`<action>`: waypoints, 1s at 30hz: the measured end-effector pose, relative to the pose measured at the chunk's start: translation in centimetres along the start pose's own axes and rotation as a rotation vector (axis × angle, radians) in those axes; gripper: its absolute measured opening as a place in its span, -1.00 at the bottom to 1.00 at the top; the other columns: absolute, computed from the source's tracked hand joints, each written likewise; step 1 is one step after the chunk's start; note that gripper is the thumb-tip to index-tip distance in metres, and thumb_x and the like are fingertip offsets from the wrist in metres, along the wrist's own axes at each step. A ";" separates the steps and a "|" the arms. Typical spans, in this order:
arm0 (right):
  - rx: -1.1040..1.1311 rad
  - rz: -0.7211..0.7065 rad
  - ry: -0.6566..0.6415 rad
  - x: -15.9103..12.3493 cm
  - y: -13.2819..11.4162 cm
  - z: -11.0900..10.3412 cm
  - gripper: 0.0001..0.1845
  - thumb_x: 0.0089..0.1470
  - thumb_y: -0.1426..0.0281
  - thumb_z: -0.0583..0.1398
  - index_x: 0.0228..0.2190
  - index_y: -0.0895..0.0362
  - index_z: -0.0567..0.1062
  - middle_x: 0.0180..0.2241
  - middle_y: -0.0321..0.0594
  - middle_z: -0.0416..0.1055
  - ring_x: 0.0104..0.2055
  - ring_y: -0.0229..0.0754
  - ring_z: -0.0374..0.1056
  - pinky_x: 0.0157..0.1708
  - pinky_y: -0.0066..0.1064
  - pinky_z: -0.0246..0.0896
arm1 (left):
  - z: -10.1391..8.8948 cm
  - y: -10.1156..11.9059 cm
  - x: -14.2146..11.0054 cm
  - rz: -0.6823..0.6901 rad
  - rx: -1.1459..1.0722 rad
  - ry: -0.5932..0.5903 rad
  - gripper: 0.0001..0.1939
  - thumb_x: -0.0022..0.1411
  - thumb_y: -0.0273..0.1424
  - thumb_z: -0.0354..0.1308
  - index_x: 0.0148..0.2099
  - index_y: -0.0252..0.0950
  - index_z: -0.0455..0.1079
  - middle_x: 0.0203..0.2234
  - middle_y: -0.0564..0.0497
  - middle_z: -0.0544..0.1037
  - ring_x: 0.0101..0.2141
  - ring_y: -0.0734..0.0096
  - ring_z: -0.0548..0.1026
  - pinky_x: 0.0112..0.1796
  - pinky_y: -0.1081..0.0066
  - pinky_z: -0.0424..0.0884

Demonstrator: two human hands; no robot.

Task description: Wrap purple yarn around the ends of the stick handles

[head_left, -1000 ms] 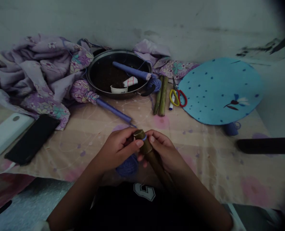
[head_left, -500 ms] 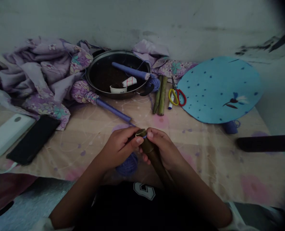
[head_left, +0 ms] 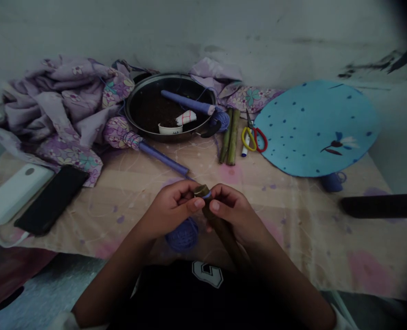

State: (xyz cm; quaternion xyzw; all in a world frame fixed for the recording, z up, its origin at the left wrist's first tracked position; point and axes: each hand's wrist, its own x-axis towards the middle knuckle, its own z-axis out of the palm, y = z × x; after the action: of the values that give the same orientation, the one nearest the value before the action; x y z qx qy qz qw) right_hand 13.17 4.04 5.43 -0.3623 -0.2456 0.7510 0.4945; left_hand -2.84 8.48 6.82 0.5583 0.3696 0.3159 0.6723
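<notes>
Head view: btw. L and R hands, a brown-green stick (head_left: 224, 236) is held at the near middle of the scene, tilted, its cut end pointing far and slightly left. The left hand (head_left: 170, 208) is closed on the L side of that end, thumb pressed in front; by the right hand (head_left: 236, 213) the other side is pinched, thumb just below a blue yarn loop (head_left: 207, 195) passed around the stick. Compared w/ half a sec. ago, the R thumb has been shifted a bit nearer, and less is shown of the fingers under the stick. Loop pos. is practically unchanged, so prob. only the grip was reset, w/ no further turn of yarn visible. The stick's lower end can't be made out against the dark shirt. Just left & under the hands, a yarn ball (head_left: 182, 234) is seen on the table (head_left: 302, 243); farther out, a yarn-wrapped handle (head_left: 164, 158), a pan (head_left: 151, 85), two green sticks (head_left: 234, 137) and scissors (head_left: 252, 129) are left unmoved
</notes>
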 end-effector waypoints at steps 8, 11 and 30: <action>0.111 0.073 -0.116 0.1 0.3 -0.3 -0.68 -0.01 0.15 0.26 -0.42 0.19 0.47 -0.53 -0.27 0.49 -0.59 -0.32 0.43 -0.65 -0.59 0.35 | -0.1 -0.1 0.3 0.044 -0.147 -0.173 -0.74 0.14 -0.26 0.20 -0.20 -0.35 0.38 -0.54 0.05 0.50 -0.56 0.51 0.49 -0.49 0.52 0.43; 0.095 0.093 -0.109 0.2 0.5 -0.4 -0.66 0.04 0.14 0.22 -0.46 0.19 0.46 -0.55 -0.26 0.49 -0.63 -0.34 0.40 -0.67 -0.60 0.33 | 0.1 -0.1 0.3 0.093 -0.092 -0.152 -0.76 0.18 -0.26 0.15 -0.23 -0.35 0.38 -0.56 0.06 0.48 -0.55 0.51 0.49 -0.49 0.53 0.42; 0.086 0.063 -0.135 0.6 0.6 -0.8 -0.65 0.06 0.13 0.20 -0.44 0.20 0.47 -0.50 -0.24 0.47 -0.54 -0.28 0.46 -0.66 -0.59 0.33 | 0.1 -0.7 0.6 0.384 0.491 0.019 -0.74 0.26 -0.24 0.01 -0.13 -0.33 0.34 -0.56 0.06 0.52 -0.54 0.49 0.47 -0.47 0.50 0.38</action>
State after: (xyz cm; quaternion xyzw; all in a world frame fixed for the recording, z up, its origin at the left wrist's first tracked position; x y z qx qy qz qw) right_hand 13.33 4.31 4.31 -0.2969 -0.2344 0.7985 0.4682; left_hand -2.42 8.80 6.05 0.7606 0.3287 0.3438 0.4418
